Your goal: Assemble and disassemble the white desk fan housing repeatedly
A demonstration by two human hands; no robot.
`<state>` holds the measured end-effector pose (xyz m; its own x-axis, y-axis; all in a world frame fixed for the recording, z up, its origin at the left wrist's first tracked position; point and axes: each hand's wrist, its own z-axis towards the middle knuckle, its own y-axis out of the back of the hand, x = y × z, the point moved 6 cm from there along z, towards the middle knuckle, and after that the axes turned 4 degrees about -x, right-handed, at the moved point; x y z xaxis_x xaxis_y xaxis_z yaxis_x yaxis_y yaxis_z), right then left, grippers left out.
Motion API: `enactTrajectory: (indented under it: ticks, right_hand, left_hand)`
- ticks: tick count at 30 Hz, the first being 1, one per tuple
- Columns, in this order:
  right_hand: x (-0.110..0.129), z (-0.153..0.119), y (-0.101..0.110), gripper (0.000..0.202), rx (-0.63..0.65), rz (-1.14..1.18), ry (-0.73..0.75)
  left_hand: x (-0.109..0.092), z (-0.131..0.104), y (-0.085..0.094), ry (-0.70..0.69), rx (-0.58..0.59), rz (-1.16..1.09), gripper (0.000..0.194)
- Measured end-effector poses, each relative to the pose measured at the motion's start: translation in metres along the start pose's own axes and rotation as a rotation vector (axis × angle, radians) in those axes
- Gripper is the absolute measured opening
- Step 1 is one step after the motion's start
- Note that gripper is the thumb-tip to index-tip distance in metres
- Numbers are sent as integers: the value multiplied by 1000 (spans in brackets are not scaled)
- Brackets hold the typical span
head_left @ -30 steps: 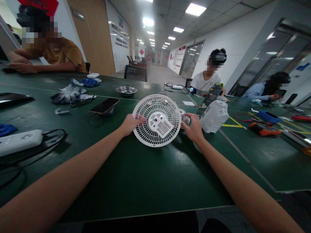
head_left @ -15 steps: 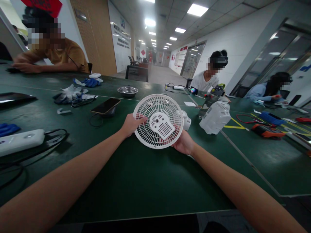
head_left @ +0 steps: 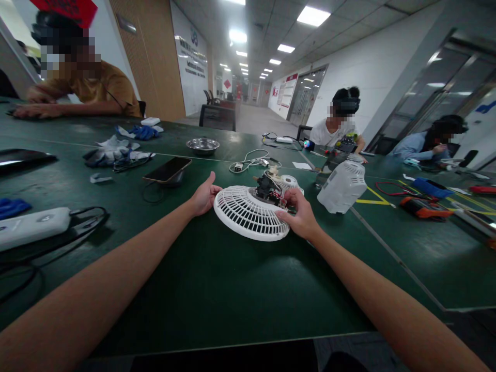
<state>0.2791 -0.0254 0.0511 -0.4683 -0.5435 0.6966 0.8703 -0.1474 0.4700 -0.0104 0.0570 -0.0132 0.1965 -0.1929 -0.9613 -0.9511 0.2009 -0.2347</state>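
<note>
A round white fan grille (head_left: 248, 213) is held low and almost level over the green table, its near rim tilted toward me. On top of it sits a black motor (head_left: 266, 187) with wires. My right hand (head_left: 300, 214) grips the grille's right side, thumb on the ribs and fingers beside the motor. At the left rim, my left hand (head_left: 204, 196) has its thumb raised away from the fingers, which touch or nearly touch the edge. Behind the motor is another white part (head_left: 290, 181), partly hidden.
A white plastic housing (head_left: 343, 186) stands to the right. Beyond the grille lie a white cable (head_left: 251, 160) and a metal bowl (head_left: 202, 145). A phone (head_left: 168, 169), gloves (head_left: 112, 151) and a power strip (head_left: 36, 227) are on the left, an orange meter (head_left: 425, 207) on the right. Several people sit around.
The grille has tipped from facing me to nearly flat, bringing the motor into view on top. My left thumb has come off the ribs. My right hand has shifted up beside the motor.
</note>
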Motion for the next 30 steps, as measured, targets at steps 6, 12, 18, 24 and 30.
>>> enactTrajectory:
  ticks: [6,12,18,24,30]
  right_hand:
    - [11,0,-11,57,137,-145,109]
    - [20,12,52,42,-389,-442,214]
    - [-38,9,144,69,-911,-740,-88]
    - [-98,8,169,77,-856,-668,-162]
    - [-113,13,176,81,-765,-571,-53]
  left_hand:
    - [4,4,2,16,-75,94,35]
    - [0,-1,4,-51,-181,300,38]
    - [-5,-3,2,-149,-178,443,42]
    - [-6,-3,2,-188,-172,539,51]
    - [-5,-1,3,-187,-168,563,51]
